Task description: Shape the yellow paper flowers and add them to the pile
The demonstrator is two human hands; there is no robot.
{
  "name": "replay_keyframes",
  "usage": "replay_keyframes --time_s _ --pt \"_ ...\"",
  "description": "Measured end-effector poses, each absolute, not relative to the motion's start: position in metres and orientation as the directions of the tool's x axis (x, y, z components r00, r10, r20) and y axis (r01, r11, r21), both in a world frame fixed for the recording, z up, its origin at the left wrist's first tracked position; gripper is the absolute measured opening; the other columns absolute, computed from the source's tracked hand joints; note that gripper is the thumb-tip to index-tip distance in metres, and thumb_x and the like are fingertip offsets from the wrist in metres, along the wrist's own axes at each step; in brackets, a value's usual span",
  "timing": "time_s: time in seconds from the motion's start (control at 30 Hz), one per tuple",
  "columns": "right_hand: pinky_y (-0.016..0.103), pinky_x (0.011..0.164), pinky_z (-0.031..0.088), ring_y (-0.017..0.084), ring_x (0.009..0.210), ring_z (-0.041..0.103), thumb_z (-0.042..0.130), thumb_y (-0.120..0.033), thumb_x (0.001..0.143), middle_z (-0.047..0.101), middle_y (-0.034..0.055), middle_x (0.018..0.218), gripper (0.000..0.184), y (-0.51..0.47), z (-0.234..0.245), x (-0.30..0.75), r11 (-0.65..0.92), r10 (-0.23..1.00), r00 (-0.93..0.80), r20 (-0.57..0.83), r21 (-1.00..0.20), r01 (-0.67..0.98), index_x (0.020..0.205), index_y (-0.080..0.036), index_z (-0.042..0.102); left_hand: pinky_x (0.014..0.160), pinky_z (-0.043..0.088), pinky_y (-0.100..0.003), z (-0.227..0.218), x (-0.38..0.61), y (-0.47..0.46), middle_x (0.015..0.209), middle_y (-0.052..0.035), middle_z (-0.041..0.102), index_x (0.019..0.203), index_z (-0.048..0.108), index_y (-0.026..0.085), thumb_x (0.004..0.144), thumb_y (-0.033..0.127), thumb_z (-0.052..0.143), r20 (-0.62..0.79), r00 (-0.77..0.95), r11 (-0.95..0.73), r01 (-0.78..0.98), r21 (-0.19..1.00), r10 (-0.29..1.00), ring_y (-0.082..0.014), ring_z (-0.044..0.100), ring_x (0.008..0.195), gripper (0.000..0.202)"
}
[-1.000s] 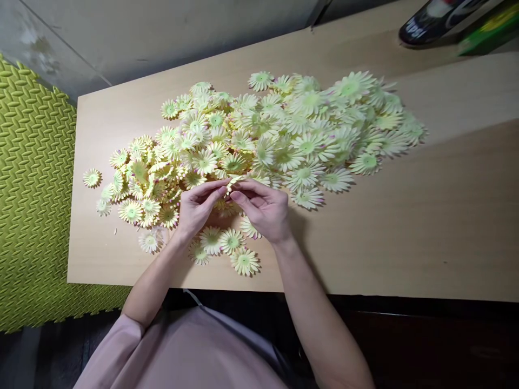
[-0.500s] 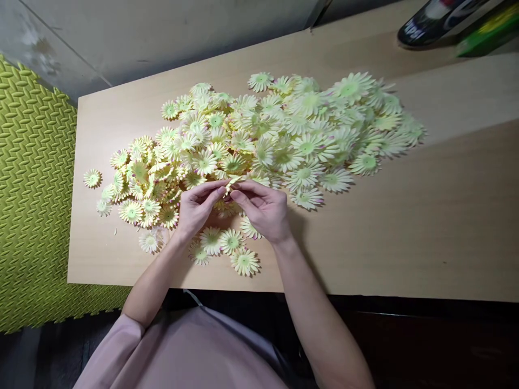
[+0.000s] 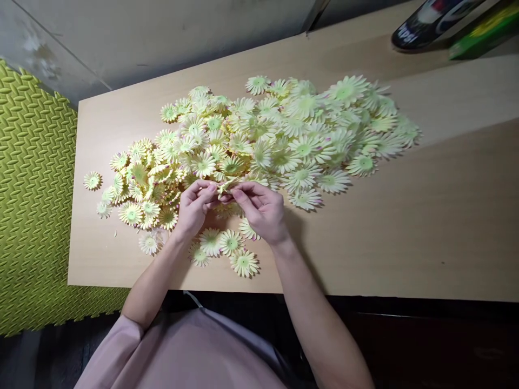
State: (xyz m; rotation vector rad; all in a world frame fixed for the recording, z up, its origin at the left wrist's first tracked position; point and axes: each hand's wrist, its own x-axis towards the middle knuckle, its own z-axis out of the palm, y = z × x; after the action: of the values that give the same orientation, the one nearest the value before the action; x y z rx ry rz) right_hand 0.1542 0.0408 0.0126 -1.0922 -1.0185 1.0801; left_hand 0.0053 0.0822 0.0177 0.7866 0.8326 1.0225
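Note:
Between my two hands is a pale yellow artificial flower head (image 3: pixel 225 187), seen nearly edge-on, its petals partly hidden by my fingers. My left hand (image 3: pixel 195 205) pinches its left side with thumb and fingers. From the right, my right hand (image 3: pixel 261 208) grips the other side in the same way. Just beyond the hands spreads a big heap of artificial daisy heads (image 3: pixel 259 135), pale yellow with green centres and some pinkish petal tips. Closer to me, below the hands, several loose flower heads (image 3: pixel 244 262) lie flat.
The wooden table (image 3: pixel 405 232) carries everything. A dark Pepsi bottle (image 3: pixel 421 27) and a green package (image 3: pixel 482 32) are at the far right. A yellow-green foam mat (image 3: pixel 36 205) borders the left side, and a grey wall (image 3: pixel 162 38) runs behind.
My fingertips have shifted slightly apart, my left thumb has moved a little left and up, and more of the held flower head shows. The heap looks the same.

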Motion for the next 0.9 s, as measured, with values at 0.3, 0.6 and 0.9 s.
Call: replay_keyframes --time_s 0.3,0.6,0.9 --pt "0.033 0.077 0.066 0.015 0.074 0.074 0.075 -0.041 0.085 0.073 0.0017 0.081 0.021 0.04 0.012 0.16 0.093 0.988 0.149 0.048 -0.946 -0.312 0.089 -0.021 0.07 0.066 0.059 -0.019 0.027 0.007 0.082 0.066 0.0053 0.055 0.077 0.063 0.017 0.065 0.039 0.09 -0.302 0.363 0.449 -0.447 0.774 0.882 -0.0035 0.052 0.056 0.037" --pt "0.028 0.063 0.063 0.013 0.068 0.067 0.075 -0.048 0.082 0.067 -0.0008 0.082 0.024 0.044 0.003 0.164 0.125 0.965 0.261 0.024 -0.918 -0.377 0.089 -0.026 0.067 0.07 0.063 -0.028 0.026 0.003 0.08 0.064 0.0052 0.054 0.086 0.052 0.021 0.08 0.038 0.076 -0.356 0.32 0.474 -0.482 0.736 0.878 -0.0069 0.057 0.056 0.03" --pt "0.02 0.051 0.05 0.006 0.056 0.055 0.084 -0.03 0.072 0.064 -0.005 0.071 0.017 0.057 0.004 0.186 0.336 0.757 0.653 0.02 -0.869 -0.363 0.081 -0.024 0.071 0.071 0.06 -0.027 0.024 -0.001 0.087 0.087 0.0003 0.066 0.085 0.054 0.022 0.08 0.042 0.077 -0.22 0.222 0.3 -0.455 0.839 0.95 -0.0104 0.066 0.073 0.031"
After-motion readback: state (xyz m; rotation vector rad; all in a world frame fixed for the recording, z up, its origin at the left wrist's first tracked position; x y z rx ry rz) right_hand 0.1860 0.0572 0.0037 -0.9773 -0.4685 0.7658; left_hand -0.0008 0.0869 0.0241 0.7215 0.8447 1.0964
